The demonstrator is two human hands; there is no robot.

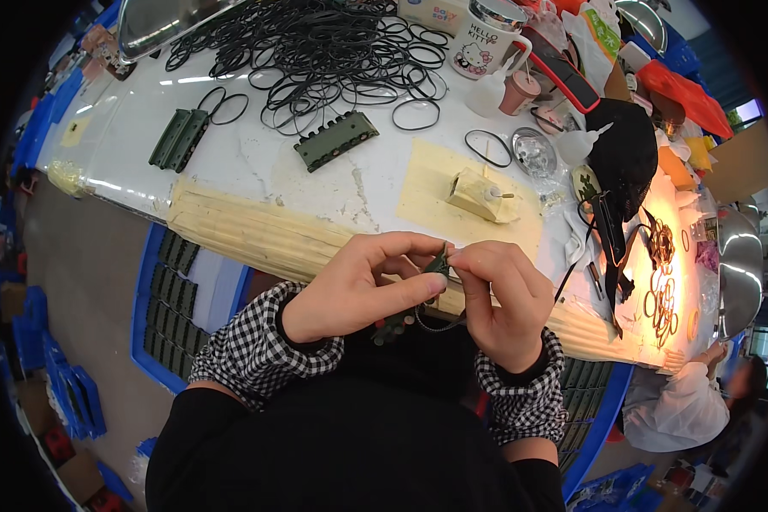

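Close to my body, at the table's near edge, my left hand (350, 286) is closed around a dark green plastic part (438, 264) with small wheels (391, 328) showing below the fingers. My right hand (510, 294) meets it from the right, thumb and forefinger pinched together at the part's upper end. Exactly what sits between those fingertips is hidden. A black rubber band (439, 329) loops down beneath the part, between the two hands. Two similar green parts, one at the left (179, 139) and one nearer the middle (336, 141), lie on the table.
Behind them spreads a big heap of black rubber bands (316, 51). A tape-wrapped block (482, 196) with thin sticks sits on yellow paper (418, 183). A white mug (482, 47) and a black cap (627, 154) stand right. Blue trays (149, 282) of green parts flank me. Another person (674, 414) sits at right.
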